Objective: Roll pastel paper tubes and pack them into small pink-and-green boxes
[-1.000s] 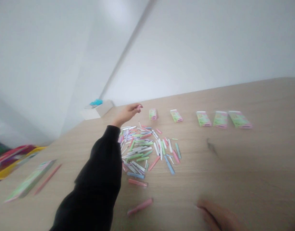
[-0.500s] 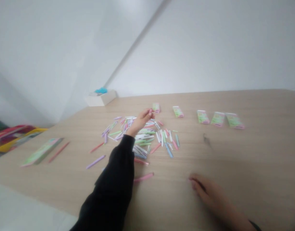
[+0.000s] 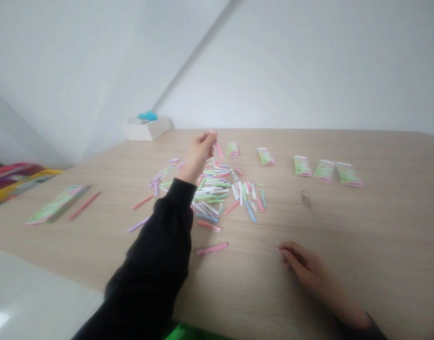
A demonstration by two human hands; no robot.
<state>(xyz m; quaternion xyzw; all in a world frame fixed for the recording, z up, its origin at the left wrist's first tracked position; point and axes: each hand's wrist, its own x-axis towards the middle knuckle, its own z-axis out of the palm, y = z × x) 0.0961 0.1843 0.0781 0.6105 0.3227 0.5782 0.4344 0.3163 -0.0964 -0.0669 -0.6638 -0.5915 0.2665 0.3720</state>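
My left hand, in a black sleeve, is raised above the far side of a pile of pastel pens on the wooden table. Its fingers pinch a pink pen that hangs down from them. My right hand rests on the table at the near right, fingers curled loosely, touching nothing I can make out. A single pink pen lies between the two arms.
Several green-and-pink packets lie in a row beyond the pile. A flat green box with a red pen beside it sits at the left. A white box stands at the far edge. Colourful items lie at far left.
My left hand has lifted from the pile with a pink pen pinched in its fingers. The right hand has slid a little further onto the table. The camera view has shifted.
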